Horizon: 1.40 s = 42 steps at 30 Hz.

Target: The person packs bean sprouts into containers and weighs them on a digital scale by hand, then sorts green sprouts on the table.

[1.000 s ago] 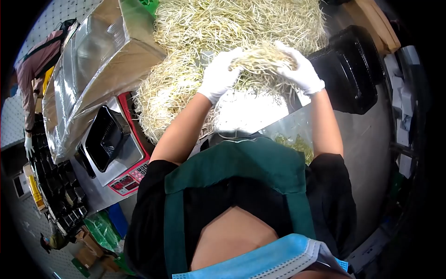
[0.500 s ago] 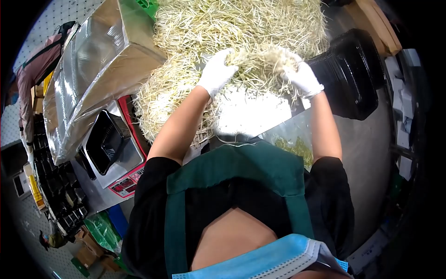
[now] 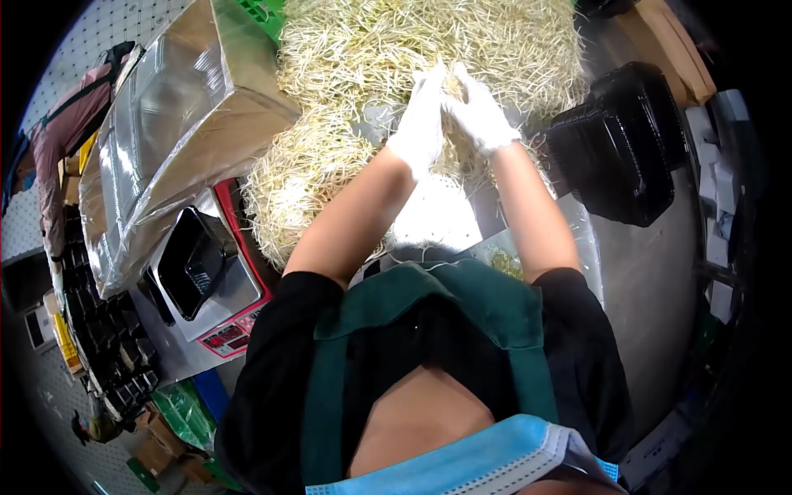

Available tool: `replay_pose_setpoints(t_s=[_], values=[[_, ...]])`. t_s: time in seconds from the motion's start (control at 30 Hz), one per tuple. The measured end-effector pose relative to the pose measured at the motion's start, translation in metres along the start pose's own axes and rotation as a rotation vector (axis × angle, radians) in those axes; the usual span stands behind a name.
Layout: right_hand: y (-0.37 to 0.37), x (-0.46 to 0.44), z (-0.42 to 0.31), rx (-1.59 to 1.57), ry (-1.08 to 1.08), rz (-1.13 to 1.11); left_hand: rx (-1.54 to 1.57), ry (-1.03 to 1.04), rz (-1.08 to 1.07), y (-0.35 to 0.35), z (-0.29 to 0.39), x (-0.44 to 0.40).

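A big heap of pale bean sprouts (image 3: 429, 37) spreads over the work surface, with a lower mound (image 3: 301, 177) at the left. My left hand (image 3: 421, 128) and my right hand (image 3: 480, 115), both in white gloves, are brought together at the near side of the heap. Between them is a bunch of bean sprouts (image 3: 452, 86), with some strands hanging below the palms. Both hands are closed around this bunch, and their fingers partly hide it. Beneath my wrists lies a brightly lit white surface (image 3: 433, 219).
At the right stand stacked black plastic trays (image 3: 623, 148). A black tray (image 3: 194, 262) rests on a metal-topped scale (image 3: 247, 293) at the left, beside a large box lined with clear plastic (image 3: 181, 124). Another person (image 3: 70, 136) bends at the far left. A clear bag (image 3: 584, 247) lies near my right forearm.
My hands have come together from apart, the right one moving left and the left one slightly right. The loose sprouts between them are now gathered into one bunch.
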State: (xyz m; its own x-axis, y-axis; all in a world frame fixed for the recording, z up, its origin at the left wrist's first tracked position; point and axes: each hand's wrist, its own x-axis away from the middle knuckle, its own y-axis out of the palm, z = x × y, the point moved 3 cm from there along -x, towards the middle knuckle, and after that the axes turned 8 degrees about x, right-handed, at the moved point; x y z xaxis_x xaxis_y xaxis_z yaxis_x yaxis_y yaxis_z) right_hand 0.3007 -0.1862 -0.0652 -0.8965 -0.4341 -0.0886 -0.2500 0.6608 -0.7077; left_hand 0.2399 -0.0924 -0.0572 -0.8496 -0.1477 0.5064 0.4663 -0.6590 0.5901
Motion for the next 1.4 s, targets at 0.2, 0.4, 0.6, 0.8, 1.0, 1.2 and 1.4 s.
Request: replay_pose_setpoints(t_s=[0.2, 0.4, 0.6, 0.8, 1.0, 1.2, 1.4], values=[[-0.02, 0.057, 0.03, 0.195, -0.034, 0.002, 0.201, 0.087, -0.261, -0.048, -0.03, 0.043], [0.019, 0.086, 0.011, 0.089, -0.035, 0.094, 0.42, -0.146, -0.261, -0.015, -0.028, 0.077], [-0.018, 0.047, -0.001, -0.401, -0.163, -0.292, 0.102, -0.068, -0.19, -0.03, -0.027, 0.125], [0.003, 0.116, -0.013, 0.414, -0.415, -0.186, -1.754, 0.927, -0.248, -0.061, -0.026, 0.139], [0.009, 0.135, 0.029, 0.736, -0.519, -0.077, -1.738, 1.112, -0.471, -0.053, -0.021, 0.087], [-0.029, 0.063, 0.038, 0.234, -0.415, -0.27, -1.99, 0.805, -0.407, -0.029, 0.009, 0.003], [-0.07, 0.048, 0.038, 0.321, -0.391, -0.227, -1.834, 0.648, -0.28, -0.028, 0.024, 0.028]])
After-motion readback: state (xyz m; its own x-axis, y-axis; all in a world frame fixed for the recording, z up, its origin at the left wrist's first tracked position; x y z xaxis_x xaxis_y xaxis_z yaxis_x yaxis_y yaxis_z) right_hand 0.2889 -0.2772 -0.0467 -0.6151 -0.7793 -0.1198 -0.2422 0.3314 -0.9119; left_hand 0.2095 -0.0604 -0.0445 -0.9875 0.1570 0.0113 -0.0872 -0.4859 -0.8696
